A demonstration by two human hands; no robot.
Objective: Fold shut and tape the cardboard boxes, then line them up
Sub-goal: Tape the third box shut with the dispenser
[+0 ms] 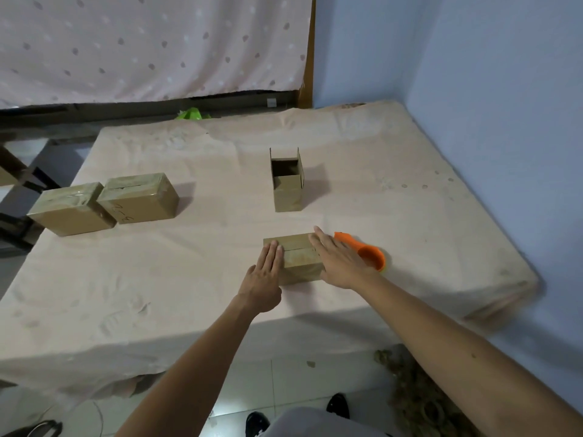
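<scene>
Head view: box (pixel 299 255) on the cloth (pixel 157 279), beside the dispenser (pixel 367 252), was pressed under flat left hand (pixel 265 279) and right hand (pixel 337 263), set apart at opposite ends; flaps were judged best held flush until taped.

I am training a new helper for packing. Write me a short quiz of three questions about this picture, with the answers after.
1. True or false: the far box has its flaps folded shut.
2. Where does the orange tape dispenser lie? A: on the floor. B: beside the right hand, right of the near box. C: inside the far box.
3. How many boxes on the table already carry tape?
Key: 1 false, its flaps stand up. 2 B. 3 two, the taped boxes at the left.
</scene>
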